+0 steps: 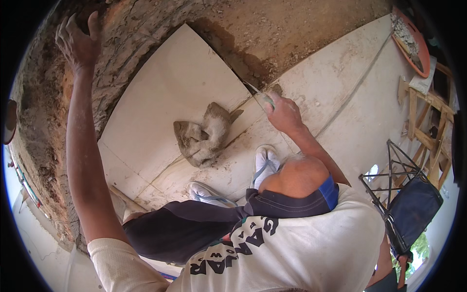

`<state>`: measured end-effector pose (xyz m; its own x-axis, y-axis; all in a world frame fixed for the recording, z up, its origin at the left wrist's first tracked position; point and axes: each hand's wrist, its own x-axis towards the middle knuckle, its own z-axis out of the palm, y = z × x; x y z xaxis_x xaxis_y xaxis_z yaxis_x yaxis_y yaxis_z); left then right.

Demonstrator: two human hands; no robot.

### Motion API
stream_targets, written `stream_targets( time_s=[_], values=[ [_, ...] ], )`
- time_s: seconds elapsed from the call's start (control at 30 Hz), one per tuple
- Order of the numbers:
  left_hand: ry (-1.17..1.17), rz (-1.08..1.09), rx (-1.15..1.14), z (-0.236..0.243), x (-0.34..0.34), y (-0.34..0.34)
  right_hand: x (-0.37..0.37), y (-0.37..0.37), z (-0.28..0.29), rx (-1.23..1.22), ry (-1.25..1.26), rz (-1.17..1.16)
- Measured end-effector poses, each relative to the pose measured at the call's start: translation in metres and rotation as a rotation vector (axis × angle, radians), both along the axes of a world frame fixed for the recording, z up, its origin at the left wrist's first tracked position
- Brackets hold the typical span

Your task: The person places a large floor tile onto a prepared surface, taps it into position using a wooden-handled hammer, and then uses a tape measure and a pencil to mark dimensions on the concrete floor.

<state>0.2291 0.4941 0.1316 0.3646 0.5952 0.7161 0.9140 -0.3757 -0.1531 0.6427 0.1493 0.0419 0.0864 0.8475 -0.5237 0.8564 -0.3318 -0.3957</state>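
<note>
In white shirt (301, 243), bottom of frame — holds left hand (80, 46) open, upper left; grips thin tool (268, 100) in right hand (286, 116), right of centre, beside pale tile (170, 82), left of centre — could chip tile's corner through careless nudge.

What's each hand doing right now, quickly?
Left hand: open, holding nothing visible.
Right hand: closed, holding a thin, partly greenish tool.

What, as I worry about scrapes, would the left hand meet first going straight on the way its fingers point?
Ahead of the left hand, probably the rough, earthy surface; depth is unclear here, so they may already be touching.
</note>
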Motion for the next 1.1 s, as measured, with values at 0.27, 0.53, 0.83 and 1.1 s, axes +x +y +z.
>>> stream_targets(
  time_s=[0.27, 0.53, 0.83, 1.1],
  values=[
    [0.025, 0.036, 0.021, 0.005, 0.008, -0.002, 0.009, 0.001, 0.002, 0.004, -0.012, 0.009],
    [0.023, 0.076, 0.007, 0.009, 0.015, -0.015, 0.022, 0.005, 0.003, 0.104, 0.109, -0.102],
    [-0.003, 0.093, -0.023, 0.017, 0.026, -0.019, 0.033, 0.016, 0.011, 0.090, 0.210, -0.241],
    [-0.032, 0.073, -0.021, 0.024, 0.023, -0.029, 0.023, 0.007, -0.011, 0.215, 0.257, -0.243]
  ],
)
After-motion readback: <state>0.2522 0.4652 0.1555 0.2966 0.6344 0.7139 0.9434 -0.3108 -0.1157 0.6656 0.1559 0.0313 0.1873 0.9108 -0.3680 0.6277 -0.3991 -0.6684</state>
